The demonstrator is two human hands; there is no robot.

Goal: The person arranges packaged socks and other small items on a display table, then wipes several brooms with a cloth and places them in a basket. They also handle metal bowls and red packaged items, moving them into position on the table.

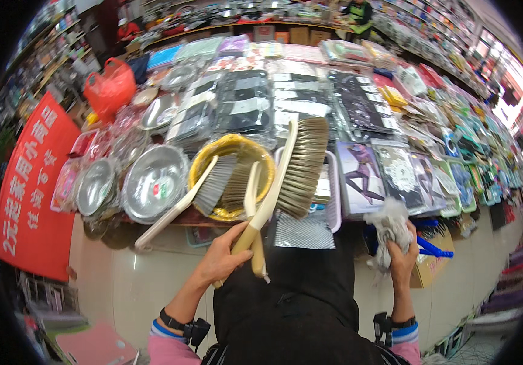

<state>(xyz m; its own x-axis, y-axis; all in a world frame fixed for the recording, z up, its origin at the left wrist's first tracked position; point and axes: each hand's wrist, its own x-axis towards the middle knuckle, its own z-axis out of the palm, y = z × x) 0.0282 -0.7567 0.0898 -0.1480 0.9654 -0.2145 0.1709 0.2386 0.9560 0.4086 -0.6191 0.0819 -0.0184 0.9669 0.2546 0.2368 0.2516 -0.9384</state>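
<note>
My left hand (226, 258) grips the pale handle of a soft-bristled bench brush (303, 169), its bristles pointing up and to the right. A second bench brush (252, 185) has its handle close under that hand; whether the fingers hold it too is hidden. A brush with grey bristles (218, 182) leans across the yellow plastic-wrapped basin (269, 171), its handle jutting over the table's front edge. Off to the right, my right hand (400, 255) is closed around a crumpled grey-white rag (390, 228), in front of packaged tights (360, 175).
Wrapped metal basins (155, 182) line the table's left front. A lilac plastic basket (334, 191) stands behind the brush, near flat packaged goods (245, 100). A red banner (33, 187) hangs at left. Below right are a cardboard box (432, 264) and blue tubing (434, 248). Two people are far off.
</note>
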